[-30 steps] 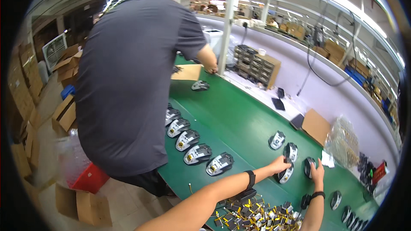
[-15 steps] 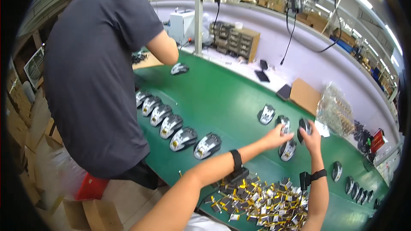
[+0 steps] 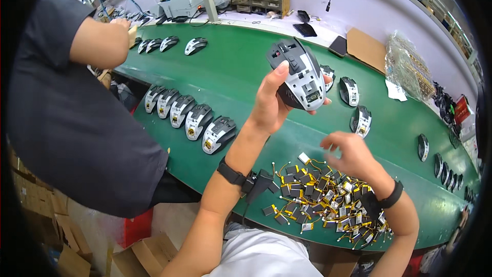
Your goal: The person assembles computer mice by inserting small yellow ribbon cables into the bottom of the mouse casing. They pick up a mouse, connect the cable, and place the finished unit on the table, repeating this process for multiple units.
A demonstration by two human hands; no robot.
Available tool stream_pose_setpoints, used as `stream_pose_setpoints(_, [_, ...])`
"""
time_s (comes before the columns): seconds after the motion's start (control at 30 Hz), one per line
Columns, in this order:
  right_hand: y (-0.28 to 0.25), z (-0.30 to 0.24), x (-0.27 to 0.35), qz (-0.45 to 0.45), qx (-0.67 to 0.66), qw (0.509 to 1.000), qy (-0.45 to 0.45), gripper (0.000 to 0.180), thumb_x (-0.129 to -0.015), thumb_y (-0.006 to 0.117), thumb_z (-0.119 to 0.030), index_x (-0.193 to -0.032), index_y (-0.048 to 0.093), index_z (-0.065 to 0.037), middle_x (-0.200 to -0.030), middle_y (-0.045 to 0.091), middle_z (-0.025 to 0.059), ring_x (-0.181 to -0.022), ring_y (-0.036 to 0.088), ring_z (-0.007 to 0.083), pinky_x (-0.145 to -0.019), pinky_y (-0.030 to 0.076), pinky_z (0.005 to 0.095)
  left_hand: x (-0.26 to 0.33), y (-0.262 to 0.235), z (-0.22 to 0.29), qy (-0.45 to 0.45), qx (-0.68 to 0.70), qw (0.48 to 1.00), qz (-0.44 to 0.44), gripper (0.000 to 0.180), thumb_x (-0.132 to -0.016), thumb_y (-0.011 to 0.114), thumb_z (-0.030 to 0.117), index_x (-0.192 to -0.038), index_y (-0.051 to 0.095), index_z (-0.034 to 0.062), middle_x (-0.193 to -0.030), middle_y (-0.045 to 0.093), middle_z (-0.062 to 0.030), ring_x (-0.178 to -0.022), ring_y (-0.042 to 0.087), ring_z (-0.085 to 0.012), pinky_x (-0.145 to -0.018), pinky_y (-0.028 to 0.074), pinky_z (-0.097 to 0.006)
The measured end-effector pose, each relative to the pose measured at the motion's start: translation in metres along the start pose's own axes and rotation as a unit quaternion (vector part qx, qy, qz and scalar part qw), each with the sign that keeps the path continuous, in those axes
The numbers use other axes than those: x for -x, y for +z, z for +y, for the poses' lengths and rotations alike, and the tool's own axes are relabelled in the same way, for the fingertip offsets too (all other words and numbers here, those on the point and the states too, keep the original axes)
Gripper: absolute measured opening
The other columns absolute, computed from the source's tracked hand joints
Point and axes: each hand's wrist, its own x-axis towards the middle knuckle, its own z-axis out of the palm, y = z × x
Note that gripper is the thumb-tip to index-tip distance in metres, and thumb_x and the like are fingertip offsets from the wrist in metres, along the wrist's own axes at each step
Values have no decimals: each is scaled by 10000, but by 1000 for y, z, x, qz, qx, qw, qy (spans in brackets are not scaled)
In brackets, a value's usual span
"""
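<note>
Gripping mouse [image 3: 306, 79] w/ L hand [image 3: 267, 109] now; R hand [image 3: 354, 156], prev on mouse, now unclamped nr batts [image 3: 320, 197], bit blurry.

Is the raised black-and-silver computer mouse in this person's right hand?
No, the left hand holds the raised mouse, while the right hand is apart from it, near the yellow-taped battery pile.

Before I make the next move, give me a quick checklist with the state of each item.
1. Left hand gripping the grey-and-silver mouse: ok.
2. Right hand free: ok, nothing visible in it.
3. Battery pile near the right hand: ok, close by.
4. Batteries laid out singly: not ok, heaped with wires overlapping.
5. Co-worker's arm apart from the left hand: ok.
6. Wiring inside the held mouse seated: cannot tell, too small.
</note>
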Motion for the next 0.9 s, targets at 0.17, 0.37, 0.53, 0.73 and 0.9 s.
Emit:
stream_pose_setpoints(0.17, [43, 33, 3, -60, 86, 995, 0, 154, -747, 705, -164, -860, 660, -70, -806, 633, 120, -810, 634, 338, -730, 525, 434, -8, -8, -12, 3, -35, 999, -16, 574, -972, 398, 516, -1285, 494, 46, -1127, 657, -236, -862, 716, -345, -573, 585, -340])
stream_pose_setpoints(0.37, [46, 27, 13, 20, -9, 999, 23, 175, -761, 650, -74, -920, 586, -35, -702, 676, 130, -628, 657, 315, -584, 510, 392, -17, -11, -26, -18, -15, 1000, 11, 494, -961, 539, 382, -1255, 469, -9, -1032, 676, -202, -789, 715, -257, -640, 603, -351])
stream_pose_setpoints(0.53, [13, -1, 14, -4, -391, 907, 157, 171, -850, 630, -38, -994, 577, 38, -855, 728, 163, -661, 673, 157, -625, 541, 278, -13, -15, -23, -25, -36, 998, 38, 502, -957, 541, 411, -1259, 456, 19, -1017, 663, -161, -764, 699, -215, -576, 572, -310])
stream_pose_setpoints(0.73, [-34, -41, 17, 46, -464, 880, 93, 191, -865, 670, -52, -991, 612, 79, -833, 703, 168, -772, 708, 204, -725, 580, 293, -11, -13, -24, -52, -31, 998, 28, 495, -967, 525, 412, -1272, 445, 30, -1039, 658, -143, -804, 699, -212, -569, 563, -304])
stream_pose_setpoints(0.9, [-61, -48, 14, 162, -243, 955, 59, 123, -811, 696, -64, -820, 639, 45, -816, 679, 136, -740, 656, 175, -723, 523, 277, -11, -9, -30, -57, -16, 998, 9, 516, -968, 527, 392, -1315, 425, 25, -1066, 657, -146, -819, 704, -220, -616, 581, -305])
